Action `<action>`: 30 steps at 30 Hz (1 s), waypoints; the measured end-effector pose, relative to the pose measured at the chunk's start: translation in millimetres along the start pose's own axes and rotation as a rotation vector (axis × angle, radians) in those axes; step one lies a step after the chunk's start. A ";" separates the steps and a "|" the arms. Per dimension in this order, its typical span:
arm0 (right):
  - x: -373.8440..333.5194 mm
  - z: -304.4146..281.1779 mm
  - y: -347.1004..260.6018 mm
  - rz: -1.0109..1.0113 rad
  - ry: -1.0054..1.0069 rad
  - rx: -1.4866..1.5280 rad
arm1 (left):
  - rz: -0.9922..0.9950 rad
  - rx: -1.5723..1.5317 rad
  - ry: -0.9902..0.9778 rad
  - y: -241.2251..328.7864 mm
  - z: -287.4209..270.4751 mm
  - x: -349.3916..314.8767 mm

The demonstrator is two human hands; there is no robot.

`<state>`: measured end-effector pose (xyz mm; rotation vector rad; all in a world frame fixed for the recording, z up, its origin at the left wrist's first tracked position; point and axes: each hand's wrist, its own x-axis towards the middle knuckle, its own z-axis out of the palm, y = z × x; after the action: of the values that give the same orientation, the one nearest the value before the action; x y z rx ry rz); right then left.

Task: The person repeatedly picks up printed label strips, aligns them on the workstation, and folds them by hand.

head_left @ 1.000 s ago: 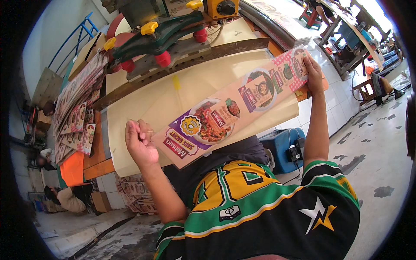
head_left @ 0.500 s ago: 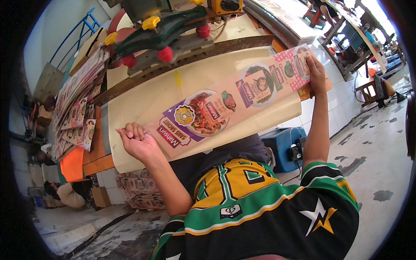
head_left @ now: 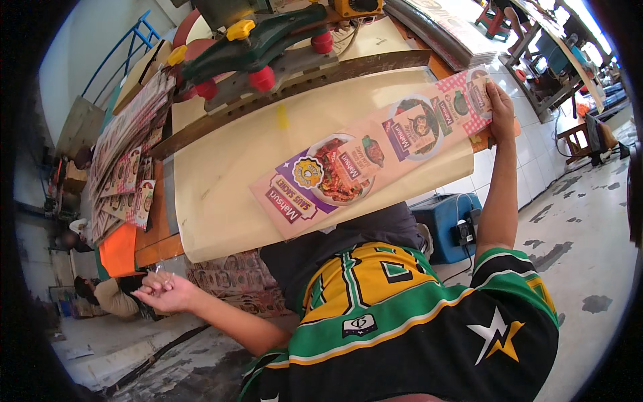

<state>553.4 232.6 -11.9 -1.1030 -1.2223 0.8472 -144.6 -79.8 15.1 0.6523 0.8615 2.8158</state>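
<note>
My right hand [head_left: 502,115] grips the far right end of a long pink printed sheet [head_left: 375,155]. Food pictures, purple panels and a red check pattern cover the sheet. It slants across a cream-coloured board [head_left: 221,167], its left end loose near the board's front edge. Off the board's front left corner, my left hand [head_left: 164,291] hangs away from the sheet, palm up with the fingers curled in. Something faint and see-through may show at its fingertips, too thin to make out.
A green clamp-like machine part [head_left: 258,47] with red knobs stands behind a metal bar [head_left: 288,94] along the board's back. Stacked printed sheets [head_left: 124,161] lie at left, above an orange sheet [head_left: 118,251]. A blue box [head_left: 439,224] with a plug stands right, on the floor.
My left hand has left the sheet's left end and swung down and left, off the board. The sheet has shifted slightly right with my right hand.
</note>
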 end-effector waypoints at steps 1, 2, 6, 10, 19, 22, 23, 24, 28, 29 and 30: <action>1.8 -8.0 1.3 0.007 -0.001 -0.035 | 0.072 0.115 0.036 1.5 -12.1 1.0; 3.0 -14.8 4.0 0.015 -0.002 -0.070 | 0.144 0.232 0.072 0.9 -23.9 2.8; -0.8 -1.5 -0.5 -0.037 0.024 -0.115 | 0.267 0.698 0.261 -7.9 -50.5 -19.2; 4.8 -18.3 13.4 -0.022 -0.013 -0.110 | -0.076 0.887 0.353 -51.6 -160.7 -53.8; 5.5 -18.9 3.2 -0.002 0.002 -0.101 | -0.561 1.155 0.094 -175.3 -288.1 -188.1; 4.1 -11.7 4.4 0.009 0.007 -0.082 | -0.799 1.400 -0.287 -180.3 -308.4 -212.5; 4.8 -14.5 5.5 -0.021 0.009 -0.114 | -0.869 1.447 -0.366 -181.7 -308.7 -217.5; 10.2 -2.3 9.6 -0.027 -0.011 -0.107 | -0.917 1.494 -0.396 -170.7 -319.5 -223.2; 6.8 -10.4 8.8 0.017 -0.036 -0.044 | -1.085 1.611 -0.612 -160.2 -320.9 -231.6; 6.1 -12.2 8.2 0.012 -0.032 -0.055 | -1.111 1.625 -0.652 -158.2 -321.2 -232.8; 5.1 -13.3 7.1 0.008 -0.028 -0.065 | -1.132 1.641 -0.688 -157.2 -320.7 -232.6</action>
<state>567.8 237.0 -17.1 -1.1524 -1.2772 0.8356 -77.0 -167.0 -396.6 0.7088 2.1599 0.4469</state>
